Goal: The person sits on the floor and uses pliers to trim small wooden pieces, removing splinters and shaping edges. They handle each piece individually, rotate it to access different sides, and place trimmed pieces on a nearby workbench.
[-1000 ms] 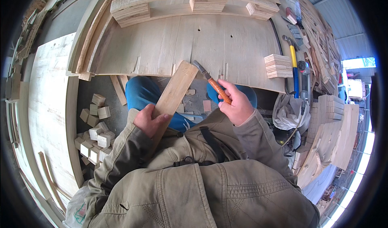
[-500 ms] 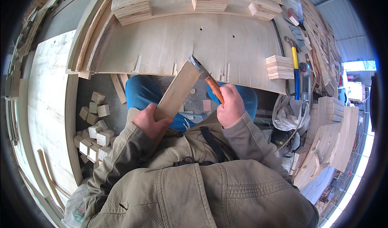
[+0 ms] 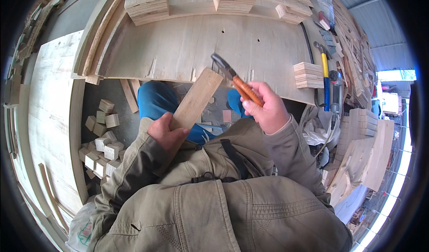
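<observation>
My left hand (image 3: 167, 132) is wrapped round the lower part of a flat wooden board (image 3: 196, 98). The board slants up to the right, and its far end overlaps the workbench edge in view. My right hand (image 3: 267, 107) grips a pair of pliers (image 3: 243, 89) by its orange handles. Their dark metal head points up and left over the workbench (image 3: 178, 48), just above the board's end and apart from it. The jaws' exact position is too small to tell.
Plywood blocks (image 3: 308, 75) are stacked at the bench's right, beside a hammer (image 3: 325, 71) with a yellow and blue handle. Wooden cubes (image 3: 107, 151) lie piled on the floor at left, near a large panel (image 3: 53, 109). A white plastic bag (image 3: 315, 131) sits at right.
My right hand has moved right and turned, lifting the pliers' head up off the board's end. The handles look further apart. My left hand and the board have barely moved.
</observation>
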Tool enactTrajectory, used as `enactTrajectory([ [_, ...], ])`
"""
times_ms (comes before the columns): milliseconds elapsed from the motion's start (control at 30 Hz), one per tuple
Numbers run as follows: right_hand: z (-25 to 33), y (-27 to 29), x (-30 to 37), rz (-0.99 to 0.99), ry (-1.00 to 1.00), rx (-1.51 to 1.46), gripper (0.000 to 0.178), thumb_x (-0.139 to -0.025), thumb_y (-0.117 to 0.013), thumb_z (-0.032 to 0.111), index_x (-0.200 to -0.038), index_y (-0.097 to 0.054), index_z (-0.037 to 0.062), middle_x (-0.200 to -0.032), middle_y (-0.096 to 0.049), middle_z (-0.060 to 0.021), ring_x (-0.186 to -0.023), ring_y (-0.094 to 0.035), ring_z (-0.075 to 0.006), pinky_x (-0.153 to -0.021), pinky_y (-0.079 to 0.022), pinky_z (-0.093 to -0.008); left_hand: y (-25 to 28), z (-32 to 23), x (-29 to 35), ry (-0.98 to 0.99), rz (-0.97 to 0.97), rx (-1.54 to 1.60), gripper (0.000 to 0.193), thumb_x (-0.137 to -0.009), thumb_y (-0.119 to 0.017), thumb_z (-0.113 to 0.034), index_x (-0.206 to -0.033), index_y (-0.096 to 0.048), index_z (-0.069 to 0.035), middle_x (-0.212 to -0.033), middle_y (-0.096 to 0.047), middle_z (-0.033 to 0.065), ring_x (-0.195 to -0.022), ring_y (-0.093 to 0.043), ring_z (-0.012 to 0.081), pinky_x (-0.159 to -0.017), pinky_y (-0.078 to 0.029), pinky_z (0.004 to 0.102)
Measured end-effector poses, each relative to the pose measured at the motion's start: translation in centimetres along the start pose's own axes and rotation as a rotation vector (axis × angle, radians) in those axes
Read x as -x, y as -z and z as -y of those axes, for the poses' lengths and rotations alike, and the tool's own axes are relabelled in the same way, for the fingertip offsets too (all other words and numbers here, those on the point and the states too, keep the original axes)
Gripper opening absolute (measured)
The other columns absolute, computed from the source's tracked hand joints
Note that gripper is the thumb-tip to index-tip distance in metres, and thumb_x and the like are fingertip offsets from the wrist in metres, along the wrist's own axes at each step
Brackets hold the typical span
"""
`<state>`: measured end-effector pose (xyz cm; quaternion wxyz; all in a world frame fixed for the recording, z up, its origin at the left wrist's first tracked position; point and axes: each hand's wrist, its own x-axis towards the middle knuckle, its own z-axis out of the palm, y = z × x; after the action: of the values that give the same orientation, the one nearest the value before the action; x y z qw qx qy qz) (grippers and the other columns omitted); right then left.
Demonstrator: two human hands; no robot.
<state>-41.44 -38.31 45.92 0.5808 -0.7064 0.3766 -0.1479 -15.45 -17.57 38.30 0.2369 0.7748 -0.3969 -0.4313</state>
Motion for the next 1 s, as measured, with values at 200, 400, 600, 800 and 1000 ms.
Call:
enactTrajectory([
  [200,1.7,-0.7,-1.6,-0.072,0.182,0.2,0.054,-0.101,-0.07,0.01,-0.153,-0.055,0.0075,-0.108,-0.075,-0.0089,-0.08,-0.068,-0.0123,-0.072,-0.056,-0.0286,-0.2,0.8,-0.5,0.009,0.016,-0.038,0.05,-0.085,-0.089,-0.038,-0.103,-0.062,0.001,-0.086,-0.067,0.0138,-0.08,-0.063,0.0184,-0.074,-0.053,0.0386],
  [400,1.7,1.0,-0.9,0.026,0.017,0.405,0.051,-0.102,-0.066,0.008,-0.152,-0.058,0.0089,-0.111,-0.073,-0.0052,-0.077,-0.061,-0.0085,-0.069,-0.054,-0.0257,-0.4,1.4,-0.5,-0.024,0.012,-0.013,0.052,-0.083,-0.089,-0.04,-0.099,-0.059,0.0,-0.08,-0.062,0.0132,-0.076,-0.059,0.0185,-0.071,-0.051,0.0395],
  [600,1.8,-0.2,-0.8,-0.165,0.247,0.189,0.049,-0.101,-0.071,0.009,-0.15,-0.06,0.0076,-0.124,-0.075,-0.0174,-0.102,-0.074,-0.0208,-0.09,-0.058,-0.0318,-0.4,1.3,-0.7,-0.046,-0.016,-0.057,0.053,-0.084,-0.087,-0.045,-0.097,-0.06,-0.001,-0.083,-0.068,0.024,-0.082,-0.071,0.0398,-0.074,-0.055,0.0459],
  [800,0.3,-1.1,-0.6,0.09,-0.047,0.459,0.05,-0.1,-0.074,0.011,-0.148,-0.061,0.0036,-0.127,-0.076,-0.0167,-0.11,-0.073,-0.0186,-0.097,-0.056,-0.0307,-0.6,1.5,-0.5,-0.039,-0.024,-0.003,0.053,-0.083,-0.089,-0.042,-0.098,-0.06,0.0,-0.079,-0.061,0.0129,-0.075,-0.059,0.0198,-0.071,-0.05,0.0398],
  [1000,1.0,-0.8,0.0,-0.195,0.285,0.266,0.046,-0.102,-0.072,0.013,-0.146,-0.063,0.0048,-0.123,-0.074,-0.0193,-0.101,-0.076,-0.0273,-0.085,-0.06,-0.035,-0.3,0.6,-0.4,-0.01,0.001,-0.076,0.051,-0.084,-0.088,-0.041,-0.101,-0.063,0.0,-0.082,-0.063,0.0131,-0.077,-0.061,0.0201,-0.073,-0.051,0.0391],
])
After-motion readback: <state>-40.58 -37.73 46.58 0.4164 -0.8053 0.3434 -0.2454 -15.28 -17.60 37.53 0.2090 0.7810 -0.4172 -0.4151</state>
